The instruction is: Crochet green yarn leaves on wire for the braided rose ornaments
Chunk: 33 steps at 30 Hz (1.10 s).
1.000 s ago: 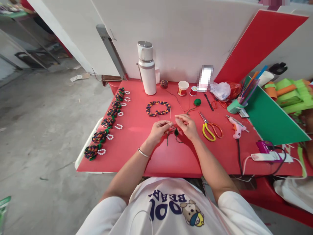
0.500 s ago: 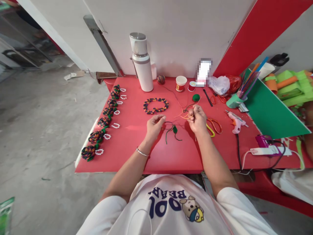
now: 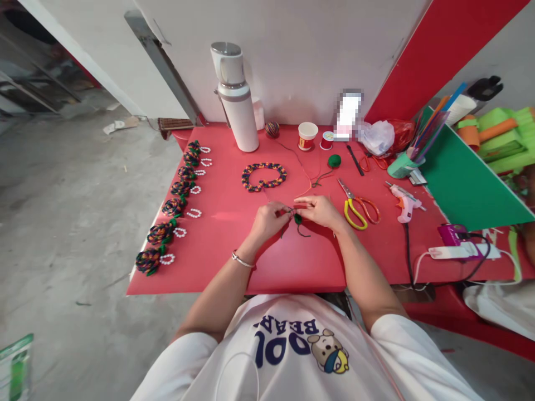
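My left hand (image 3: 271,218) and my right hand (image 3: 320,213) meet over the red table, both closed in a pinch on thin yarn. Just below the fingertips hangs a small green crocheted leaf (image 3: 298,219) with dark loose tails; part of it is hidden by the fingers. Orange yarn (image 3: 306,191) runs from near my right hand towards the multicoloured yarn ball (image 3: 272,130). Beyond my left hand lies a braided multicoloured ring (image 3: 264,177). Scissors (image 3: 354,204) with yellow and orange handles rest to the right of my right hand.
Yarn roses (image 3: 173,207) with white bead loops line the left of the table (image 3: 225,273). A white flask (image 3: 238,106), paper cup (image 3: 307,136), thread spool (image 3: 327,140) and green yarn ball (image 3: 334,161) stand behind. Right are a glue gun (image 3: 405,201), pen holder (image 3: 403,165) and power strip (image 3: 463,252).
My right hand has moved left and down to meet my left hand at the green leaf. The scissors now show fully. The view has shifted slightly.
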Available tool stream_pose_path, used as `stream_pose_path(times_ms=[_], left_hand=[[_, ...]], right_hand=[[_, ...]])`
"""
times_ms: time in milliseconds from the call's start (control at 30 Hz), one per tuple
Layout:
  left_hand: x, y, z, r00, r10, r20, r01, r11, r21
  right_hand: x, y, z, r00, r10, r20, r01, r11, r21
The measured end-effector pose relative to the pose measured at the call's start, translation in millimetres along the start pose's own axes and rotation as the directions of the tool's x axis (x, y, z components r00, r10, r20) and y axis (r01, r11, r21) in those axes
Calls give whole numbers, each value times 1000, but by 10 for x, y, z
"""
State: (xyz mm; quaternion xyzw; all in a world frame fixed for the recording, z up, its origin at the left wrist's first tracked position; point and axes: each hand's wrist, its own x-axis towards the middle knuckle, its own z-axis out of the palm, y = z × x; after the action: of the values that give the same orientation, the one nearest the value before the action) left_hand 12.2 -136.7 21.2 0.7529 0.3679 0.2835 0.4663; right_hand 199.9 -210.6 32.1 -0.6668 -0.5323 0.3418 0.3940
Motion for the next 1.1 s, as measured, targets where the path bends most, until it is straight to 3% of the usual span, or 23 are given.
stream_pose_path(times_ms=[100,200,300,433,533,700,800,900,1000,1100], left_hand=[[15,53,-20,979,-189,72,202,938,-282],[17,138,-104,943,-273,190,331,715,-616],[28,204,-242,939,-281,196,324,536,-780],[49,239,-364,953,-257,158,253,395,-883],[52,249,-354,956,-272,114,220,401,-889],[48,233,-255,959,-283,1,159,536,-829],[43,218,-221,965,-250,-76,92,598,-796],[33,222,-211,974,-167,-153,-2,667,-745],[22,231,-203,983,-143,-119,10,681,-732],[24,227,-185,973,-225,-53,104,631,-768]], right_hand=[[32,65,71,997,3,79,-6,999,41],[48,78,69,995,57,77,-63,995,79],[46,57,40,991,112,76,-122,982,145],[44,34,36,981,164,107,-185,957,225],[49,38,44,978,177,115,-199,953,230],[57,44,49,979,161,127,-186,956,225],[58,13,35,988,153,28,-154,940,303],[55,-38,-30,980,188,-60,-138,872,470],[43,-92,-140,972,232,-43,-159,781,604],[24,-140,-228,974,221,-42,-139,738,660]])
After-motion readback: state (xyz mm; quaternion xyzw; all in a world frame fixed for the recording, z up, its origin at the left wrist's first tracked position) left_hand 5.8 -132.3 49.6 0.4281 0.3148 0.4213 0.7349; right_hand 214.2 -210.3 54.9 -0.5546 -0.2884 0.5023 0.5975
